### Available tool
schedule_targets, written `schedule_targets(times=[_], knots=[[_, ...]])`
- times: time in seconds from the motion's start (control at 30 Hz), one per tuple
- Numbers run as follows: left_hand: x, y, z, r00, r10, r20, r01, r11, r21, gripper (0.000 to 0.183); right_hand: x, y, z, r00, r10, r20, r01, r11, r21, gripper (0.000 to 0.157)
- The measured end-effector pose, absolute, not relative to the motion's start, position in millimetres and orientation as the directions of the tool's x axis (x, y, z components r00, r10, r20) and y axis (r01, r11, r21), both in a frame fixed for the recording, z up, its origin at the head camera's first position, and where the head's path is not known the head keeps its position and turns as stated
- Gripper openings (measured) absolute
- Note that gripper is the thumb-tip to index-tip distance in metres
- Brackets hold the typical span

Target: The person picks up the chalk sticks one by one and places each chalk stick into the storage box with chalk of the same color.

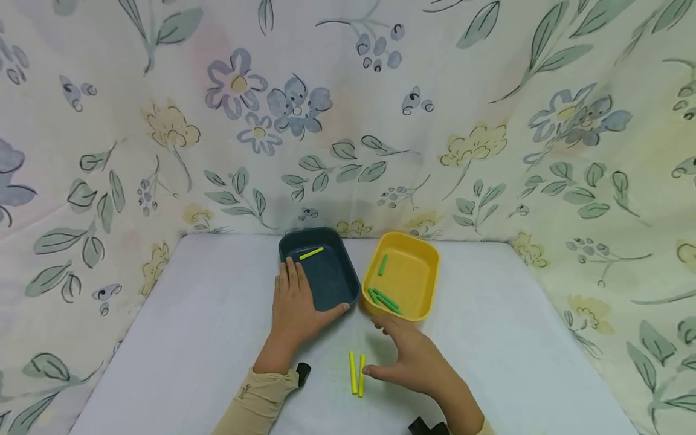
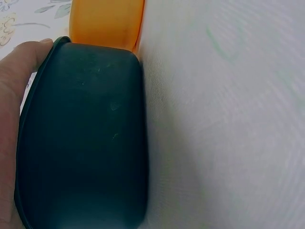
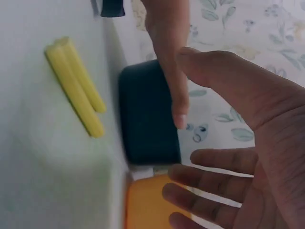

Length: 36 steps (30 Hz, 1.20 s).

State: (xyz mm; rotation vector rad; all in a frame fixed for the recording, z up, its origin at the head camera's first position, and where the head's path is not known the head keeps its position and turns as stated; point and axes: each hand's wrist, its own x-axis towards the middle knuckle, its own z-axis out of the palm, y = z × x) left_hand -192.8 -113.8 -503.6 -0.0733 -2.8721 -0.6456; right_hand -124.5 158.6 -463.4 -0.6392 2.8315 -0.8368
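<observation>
My left hand [image 1: 296, 309] rests on the dark teal tray [image 1: 331, 281], fingers stretched along its left rim and thumb at the near right corner. One yellow stick [image 1: 311, 253] lies inside that tray, near its far end. My right hand [image 1: 413, 357] hovers by the near side of the yellow tray [image 1: 413, 272], thumb and fingers spread with nothing between them. Its thumb tip is close to two yellow sticks [image 3: 74, 88] lying side by side on the table. Several green sticks [image 1: 387, 299] lie in the yellow tray, most of them at its near end.
Both trays stand next to each other at the back of the table [image 1: 217, 314], which has a white cover. Behind them hangs a floral cloth [image 1: 348, 121]. A black wrist strap piece [image 1: 304, 373] sits at the left sleeve.
</observation>
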Motion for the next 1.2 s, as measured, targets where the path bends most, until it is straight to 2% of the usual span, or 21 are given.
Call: schedule_targets(times=[0.33,0.63,1.2], knots=[[-191.6,-112.8,-506.4,-0.98,0.003,0.201,0.088,0.906,0.413,0.149,-117.9,151.7,-485.6,-0.858,-0.504,-0.099,-0.404,0.782,-0.474,0.104],[-191.4,-112.3,-504.1,-0.978,0.0,0.206,0.086,0.91,0.405,0.149,-119.5,147.5,-491.1,-0.815,-0.568,-0.117,-0.463,0.759,-0.459,0.097],[-192.0,-113.2,-503.9,-0.976,-0.002,0.216,0.09,0.905,0.415,0.149,-120.2,145.3,-491.9,-0.793,-0.598,-0.119,-0.503,0.752,-0.425,0.085]])
